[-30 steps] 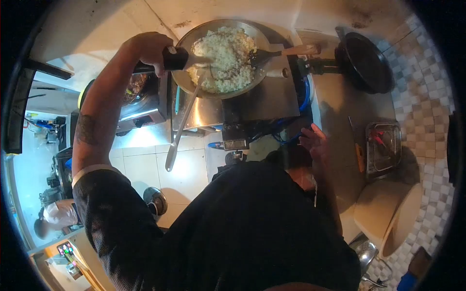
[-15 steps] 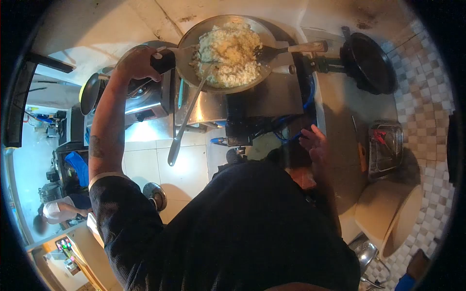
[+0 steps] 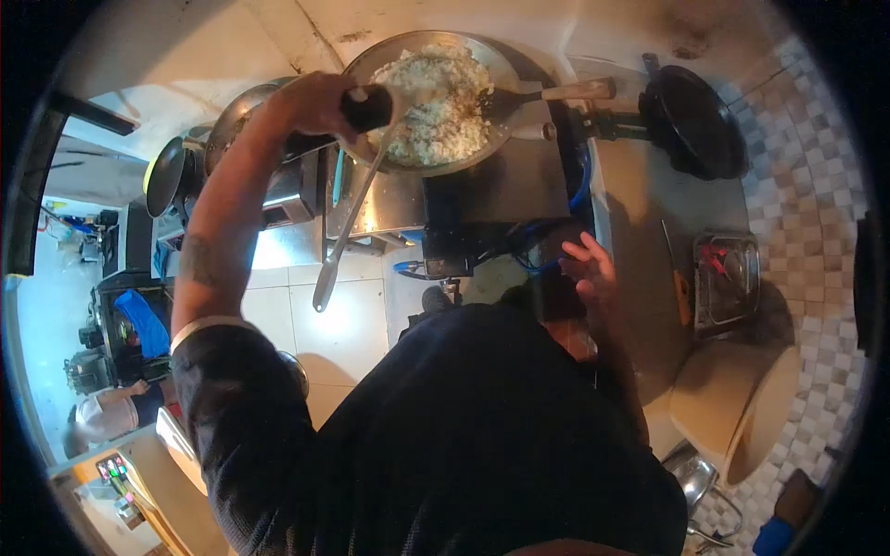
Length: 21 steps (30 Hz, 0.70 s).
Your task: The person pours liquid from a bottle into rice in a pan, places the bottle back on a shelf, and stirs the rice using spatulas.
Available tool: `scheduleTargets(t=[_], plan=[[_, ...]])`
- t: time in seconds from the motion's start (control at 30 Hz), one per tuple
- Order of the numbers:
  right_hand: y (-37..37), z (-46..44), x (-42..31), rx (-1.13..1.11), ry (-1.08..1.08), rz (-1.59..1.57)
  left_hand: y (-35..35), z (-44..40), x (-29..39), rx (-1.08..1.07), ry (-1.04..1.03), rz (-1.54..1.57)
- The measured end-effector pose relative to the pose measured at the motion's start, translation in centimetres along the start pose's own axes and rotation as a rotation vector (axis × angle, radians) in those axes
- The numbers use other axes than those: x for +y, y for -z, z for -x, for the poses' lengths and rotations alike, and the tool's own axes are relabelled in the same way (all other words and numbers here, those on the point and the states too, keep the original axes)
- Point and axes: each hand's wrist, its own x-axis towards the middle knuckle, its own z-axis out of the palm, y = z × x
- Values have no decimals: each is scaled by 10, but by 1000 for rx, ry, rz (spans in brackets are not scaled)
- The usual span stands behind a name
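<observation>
My left hand is closed around a dark round container, tilted over the left side of a wide metal pan. Its far end shows only as a blur above the food. White rice is heaped in the pan. A turner with a wooden handle rests in the rice on the right. A long-handled metal utensil leans out over the pan's front rim. My right hand hangs in front of the counter, fingers apart, with nothing in it.
Another pan sits on the burner at left. On the right counter are a black pan, a wire basket and a large beige bin. A person is in the background at left.
My left hand has moved right with the dark container, from beside the pan to over the rice. The right hand stays low. The person in the background has shifted an arm.
</observation>
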Motion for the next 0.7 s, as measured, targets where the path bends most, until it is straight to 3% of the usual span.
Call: scheduleTargets(t=[0.1,0.2,0.3,0.43,0.53,0.6,0.7], plan=[[-1,5,5,38,-8,-33,36,41,17,-129,27,-134],[2,6,17,32,-9,-62,12,52,-43,31,32,-170],[-2,-3,10,-29,-20,-46,-9,51,-58,173,218,-11],[-20,-31,-19,-108,-15,-42,-50,28,-40,450,287,390],[-37,-63,-36,-199,112,15,-40,23,5,511,288,629],[-51,-89,-49,-248,153,88,-61,-5,-1,600,242,822],[-73,-126,-53,-249,446,262,-41,3,80,675,-7,1119]])
